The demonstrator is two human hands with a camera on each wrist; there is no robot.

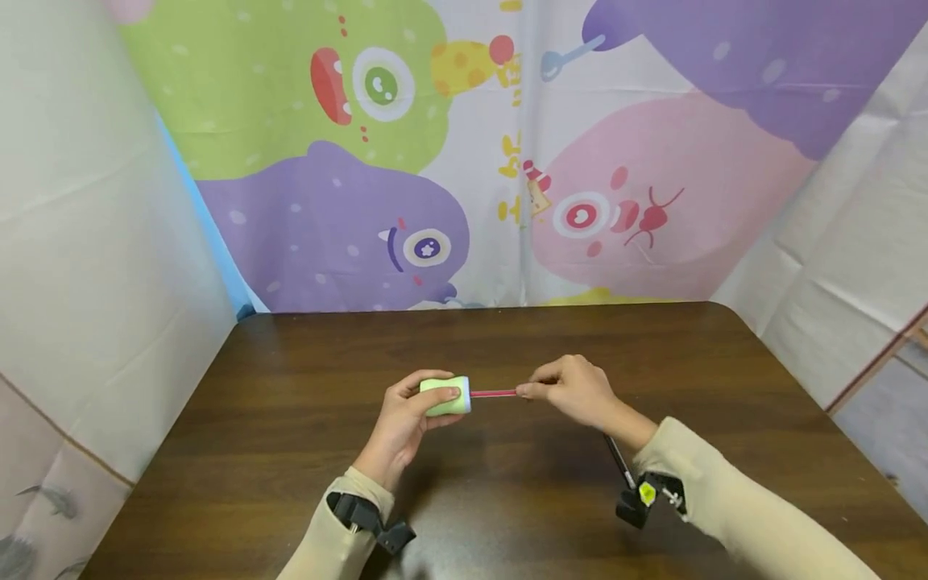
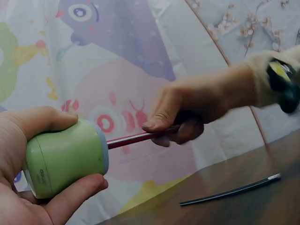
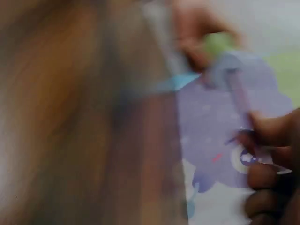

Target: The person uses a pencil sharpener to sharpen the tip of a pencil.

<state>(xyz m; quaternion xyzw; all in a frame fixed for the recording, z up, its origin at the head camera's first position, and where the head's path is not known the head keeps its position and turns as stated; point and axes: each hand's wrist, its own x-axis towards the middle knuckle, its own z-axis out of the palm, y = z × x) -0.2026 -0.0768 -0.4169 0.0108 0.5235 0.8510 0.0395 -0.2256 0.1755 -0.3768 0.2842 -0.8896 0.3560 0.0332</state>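
A person works over a brown table point(image 1: 290, 483), left hand point(image 1: 403, 412) wrapped round what appears to be a small green sharpener point(image 2: 70, 152), right hand point(image 1: 574, 391) pinching a red pencil point(image 1: 495, 394) between thumb and fingers. One end of the pencil is in the sharpener's pale blue end; both are held above the tabletop, nearly level and in line in the head view. A slim dark rod point(image 2: 229, 192) lies on the table, apart from both hands. The right wrist view is blurred, so whether the pencil is turning or sliding cannot be told. Good handling here probably rests on alignment: the left hand should hold the green body steady while the right turns the shaft with light, even pressure, or draws it straight out. Any sideways bend at the opening could snap the point.
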